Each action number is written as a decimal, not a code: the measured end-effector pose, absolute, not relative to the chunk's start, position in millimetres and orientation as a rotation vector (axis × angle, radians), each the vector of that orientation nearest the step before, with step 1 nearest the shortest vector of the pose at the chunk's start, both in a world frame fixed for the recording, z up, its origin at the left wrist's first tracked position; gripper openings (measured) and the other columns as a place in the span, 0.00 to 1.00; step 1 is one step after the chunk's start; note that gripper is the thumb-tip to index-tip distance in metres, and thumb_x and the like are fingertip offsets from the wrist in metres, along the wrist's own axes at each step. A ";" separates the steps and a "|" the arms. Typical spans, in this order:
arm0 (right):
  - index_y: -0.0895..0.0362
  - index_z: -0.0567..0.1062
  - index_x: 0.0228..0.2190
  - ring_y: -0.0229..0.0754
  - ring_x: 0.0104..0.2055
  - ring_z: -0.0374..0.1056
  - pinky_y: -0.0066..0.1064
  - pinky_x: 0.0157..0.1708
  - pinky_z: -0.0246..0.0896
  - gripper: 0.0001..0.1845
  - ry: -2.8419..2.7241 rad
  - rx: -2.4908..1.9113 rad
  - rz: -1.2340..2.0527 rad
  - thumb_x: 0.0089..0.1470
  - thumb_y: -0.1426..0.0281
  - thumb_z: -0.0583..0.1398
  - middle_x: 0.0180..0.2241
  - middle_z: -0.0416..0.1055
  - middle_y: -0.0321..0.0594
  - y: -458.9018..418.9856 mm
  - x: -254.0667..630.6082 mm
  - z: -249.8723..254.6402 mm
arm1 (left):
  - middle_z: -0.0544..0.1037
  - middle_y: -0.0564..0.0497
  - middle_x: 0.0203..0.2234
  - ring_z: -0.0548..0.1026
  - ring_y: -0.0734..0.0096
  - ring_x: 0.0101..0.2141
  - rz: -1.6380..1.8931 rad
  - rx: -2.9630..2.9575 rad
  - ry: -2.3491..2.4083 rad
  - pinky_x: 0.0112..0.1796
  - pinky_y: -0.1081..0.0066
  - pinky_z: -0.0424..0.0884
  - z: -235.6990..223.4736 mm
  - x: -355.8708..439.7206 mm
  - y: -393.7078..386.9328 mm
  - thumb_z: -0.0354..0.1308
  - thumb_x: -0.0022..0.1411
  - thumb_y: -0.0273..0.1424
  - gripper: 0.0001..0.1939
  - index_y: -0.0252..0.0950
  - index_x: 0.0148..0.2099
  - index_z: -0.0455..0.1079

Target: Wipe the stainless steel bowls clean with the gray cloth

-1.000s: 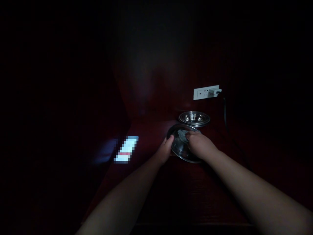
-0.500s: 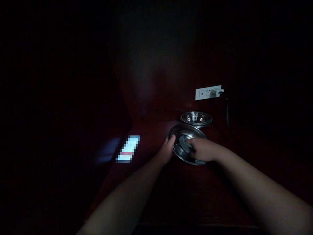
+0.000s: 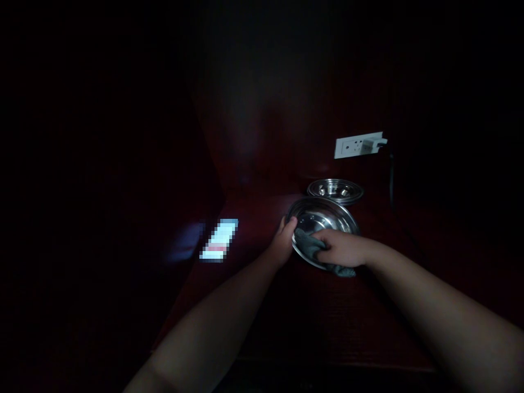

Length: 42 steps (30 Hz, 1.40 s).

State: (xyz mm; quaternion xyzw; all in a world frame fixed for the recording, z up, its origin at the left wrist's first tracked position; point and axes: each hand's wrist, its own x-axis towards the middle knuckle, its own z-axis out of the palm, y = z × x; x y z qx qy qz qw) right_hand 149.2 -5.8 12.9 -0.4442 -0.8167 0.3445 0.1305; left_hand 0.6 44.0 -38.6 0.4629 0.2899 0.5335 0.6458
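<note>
A shiny steel bowl [image 3: 323, 215] is tilted toward me above the dark red tabletop. My left hand [image 3: 283, 241] grips its left rim, thumb on the inner side and the other fingers hidden behind. In my right hand [image 3: 341, 248] is a grey-green cloth [image 3: 311, 245], pressed against the near inner side of the bowl, with one end hanging over the near rim. Just behind stands a stack of steel bowls [image 3: 335, 191].
A lit, blurred-out phone screen [image 3: 220, 240] lies to the left on the red table [image 3: 262, 305]. On the back wall is a white socket plate [image 3: 356, 145] with a plug and a dark cable [image 3: 392, 180]. The surroundings are very dark.
My right hand has moved the cloth from the far inner part of the bowl down to its near side. The left hand keeps its hold on the rim. The view has shifted slightly.
</note>
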 end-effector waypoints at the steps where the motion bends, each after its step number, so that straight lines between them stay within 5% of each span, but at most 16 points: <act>1: 0.58 0.70 0.26 0.36 0.25 0.66 0.25 0.26 0.59 0.08 -2.380 -1.326 0.978 0.42 0.74 0.52 0.24 0.71 0.37 -5.5 149.7 12.8 | 0.74 0.47 0.43 0.70 0.63 0.47 1.223 1.075 0.654 0.51 0.65 0.60 -37.8 0.6 43.1 0.54 0.56 0.40 0.20 0.36 0.48 0.67; 10: 0.60 0.75 0.29 0.41 0.26 0.65 0.30 0.26 0.55 0.12 -2.419 -1.812 0.298 0.43 0.67 0.55 0.27 0.73 0.46 -2.9 152.0 13.6 | 0.74 0.46 0.41 0.72 0.62 0.43 1.218 1.111 0.708 0.47 0.64 0.64 -32.9 -0.1 42.5 0.53 0.56 0.41 0.20 0.37 0.48 0.65; 24: 0.58 0.66 0.27 0.34 0.25 0.61 0.25 0.27 0.57 0.04 -2.249 -1.113 0.868 0.47 0.73 0.51 0.23 0.65 0.34 -2.3 137.1 -1.2 | 0.73 0.49 0.39 0.69 0.69 0.41 1.310 1.406 0.732 0.48 0.68 0.62 -33.2 -3.1 37.7 0.47 0.61 0.40 0.17 0.36 0.46 0.64; 42: 0.58 0.71 0.24 0.37 0.24 0.63 0.29 0.28 0.55 0.06 -2.398 -1.508 0.540 0.45 0.71 0.54 0.23 0.70 0.40 -2.6 145.2 6.9 | 0.71 0.47 0.42 0.69 0.67 0.43 1.272 1.438 0.703 0.48 0.66 0.62 -34.6 -3.1 38.9 0.47 0.61 0.41 0.19 0.36 0.50 0.61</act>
